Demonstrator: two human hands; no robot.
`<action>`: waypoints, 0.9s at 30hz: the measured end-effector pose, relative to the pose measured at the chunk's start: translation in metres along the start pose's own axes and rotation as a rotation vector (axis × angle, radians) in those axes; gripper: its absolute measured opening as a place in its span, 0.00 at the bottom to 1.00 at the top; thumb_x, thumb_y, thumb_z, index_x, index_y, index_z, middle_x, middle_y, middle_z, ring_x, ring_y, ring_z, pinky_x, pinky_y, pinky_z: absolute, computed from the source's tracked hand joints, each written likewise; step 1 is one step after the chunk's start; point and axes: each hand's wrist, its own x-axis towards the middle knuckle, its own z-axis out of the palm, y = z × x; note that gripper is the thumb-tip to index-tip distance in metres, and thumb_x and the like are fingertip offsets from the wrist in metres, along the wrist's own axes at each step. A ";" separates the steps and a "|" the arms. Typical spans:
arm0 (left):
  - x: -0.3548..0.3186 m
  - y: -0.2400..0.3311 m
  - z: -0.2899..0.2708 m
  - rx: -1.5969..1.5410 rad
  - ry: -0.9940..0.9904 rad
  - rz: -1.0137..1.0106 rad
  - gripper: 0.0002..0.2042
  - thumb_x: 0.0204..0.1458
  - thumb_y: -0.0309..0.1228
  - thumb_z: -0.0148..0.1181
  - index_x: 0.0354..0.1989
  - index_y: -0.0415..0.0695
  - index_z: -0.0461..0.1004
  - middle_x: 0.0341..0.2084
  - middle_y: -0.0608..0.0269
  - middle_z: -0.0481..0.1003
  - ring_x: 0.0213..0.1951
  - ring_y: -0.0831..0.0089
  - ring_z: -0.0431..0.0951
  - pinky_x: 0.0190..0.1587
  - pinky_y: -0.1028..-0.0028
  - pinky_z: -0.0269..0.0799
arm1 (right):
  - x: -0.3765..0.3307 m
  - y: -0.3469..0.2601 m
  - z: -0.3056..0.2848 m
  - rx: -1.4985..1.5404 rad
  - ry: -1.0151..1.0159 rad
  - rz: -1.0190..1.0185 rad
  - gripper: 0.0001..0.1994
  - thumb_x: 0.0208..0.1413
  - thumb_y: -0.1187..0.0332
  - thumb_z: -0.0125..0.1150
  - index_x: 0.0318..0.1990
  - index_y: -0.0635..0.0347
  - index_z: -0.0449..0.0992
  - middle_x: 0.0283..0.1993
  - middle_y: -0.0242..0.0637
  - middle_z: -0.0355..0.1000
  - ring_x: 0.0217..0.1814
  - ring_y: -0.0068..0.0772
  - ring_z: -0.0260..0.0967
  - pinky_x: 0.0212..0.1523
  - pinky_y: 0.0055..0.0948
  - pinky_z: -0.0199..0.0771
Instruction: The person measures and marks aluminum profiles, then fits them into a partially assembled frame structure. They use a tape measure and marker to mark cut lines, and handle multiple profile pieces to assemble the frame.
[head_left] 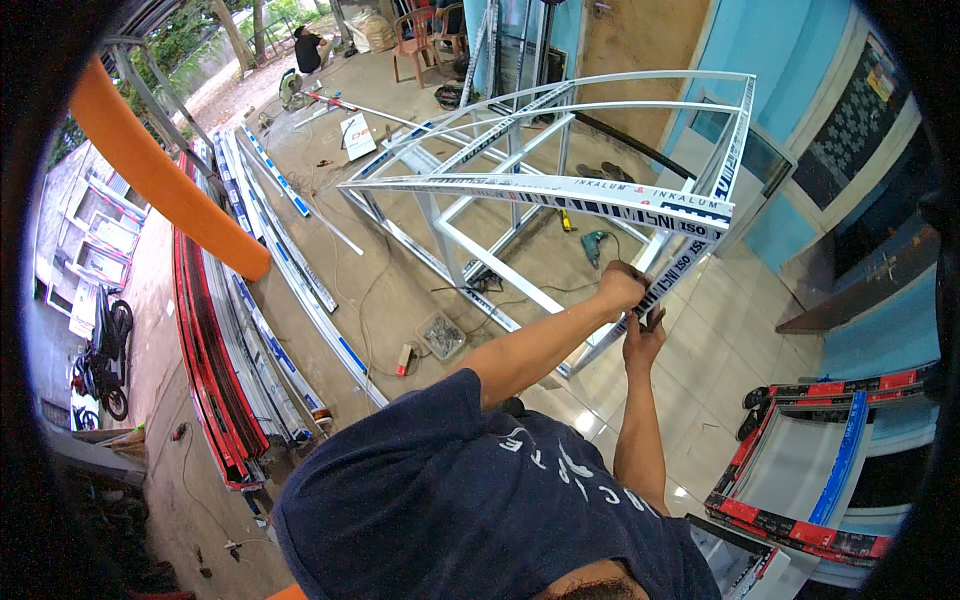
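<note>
White metal-bar frame (560, 187), its bars partly covered in printed film, stands directly ahead of both hands. The left hand (622, 288) is half closed, its bent fingers against the frame's near post (681, 265). Just below it, the right hand (643, 340) touches the same post with curled fingers; whether either hand pinches something small there, I cannot tell. A teal power drill (594, 247) lies just beyond the left hand, and a clear tray of small parts (442, 335) sits well to its left.
</note>
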 end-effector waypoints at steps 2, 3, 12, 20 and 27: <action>0.006 -0.007 -0.001 -0.090 -0.005 0.053 0.10 0.52 0.30 0.68 0.32 0.32 0.83 0.26 0.46 0.82 0.27 0.64 0.82 0.28 0.63 0.75 | 0.000 -0.001 -0.001 0.006 0.002 0.034 0.26 0.61 0.77 0.65 0.65 0.72 0.67 0.60 0.40 0.72 0.59 0.29 0.69 0.56 0.27 0.70; 0.010 -0.009 -0.002 -0.104 -0.026 0.054 0.10 0.51 0.30 0.68 0.32 0.31 0.83 0.26 0.46 0.82 0.27 0.65 0.82 0.28 0.63 0.75 | 0.000 -0.002 -0.002 0.030 0.004 0.052 0.26 0.60 0.77 0.65 0.65 0.73 0.67 0.60 0.39 0.72 0.59 0.29 0.69 0.55 0.27 0.70; 0.005 0.004 -0.001 -0.078 0.008 0.038 0.03 0.53 0.21 0.66 0.28 0.34 0.82 0.27 0.56 0.82 0.28 0.69 0.80 0.28 0.67 0.75 | 0.000 0.001 0.001 0.011 0.042 0.127 0.27 0.61 0.77 0.65 0.67 0.71 0.66 0.61 0.37 0.70 0.57 0.26 0.67 0.53 0.25 0.70; 0.005 -0.005 -0.004 -0.322 -0.160 -0.120 0.02 0.55 0.19 0.64 0.32 0.33 0.81 0.28 0.58 0.80 0.29 0.71 0.79 0.29 0.70 0.75 | 0.004 0.013 -0.006 -0.062 0.005 -0.028 0.30 0.58 0.77 0.67 0.68 0.64 0.66 0.58 0.34 0.74 0.45 0.20 0.73 0.39 0.19 0.74; 0.008 -0.003 -0.002 -0.357 -0.101 -0.076 0.07 0.55 0.20 0.66 0.25 0.35 0.77 0.25 0.61 0.78 0.27 0.73 0.78 0.26 0.67 0.73 | 0.003 0.012 -0.004 -0.058 0.008 -0.060 0.29 0.58 0.78 0.66 0.68 0.65 0.66 0.52 0.34 0.75 0.42 0.19 0.72 0.38 0.20 0.76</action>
